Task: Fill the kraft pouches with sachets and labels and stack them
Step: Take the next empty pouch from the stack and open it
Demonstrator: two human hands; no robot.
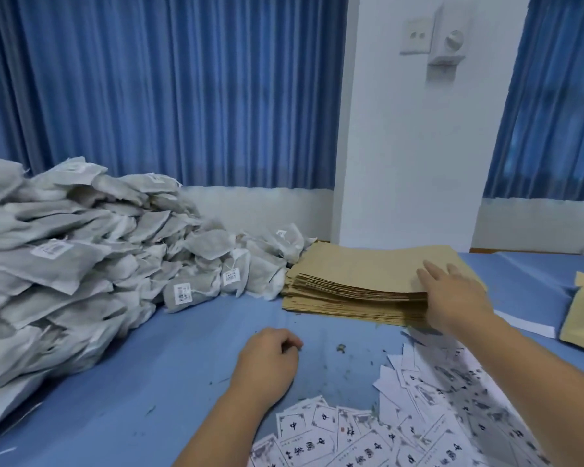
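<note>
Right hand (452, 298) spread flat on pouch stack (351, 281) edge; left hand (267, 358) fisted, empty.

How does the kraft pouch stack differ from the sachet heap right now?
The kraft pouch stack is flat, tan and neatly layered; the sachet heap is grey-white, lumpy and loosely piled, and far taller. The right hand rests on the stack; nothing touches the heap. Both sit on the blue table.

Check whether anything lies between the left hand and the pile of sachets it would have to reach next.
Nothing visible does. The left hand rests curled on the blue table cover, and only bare cover with a few small crumbs lies between it and the pile of sachets to its left. The right hand is already on the stack of kraft pouches.
</note>
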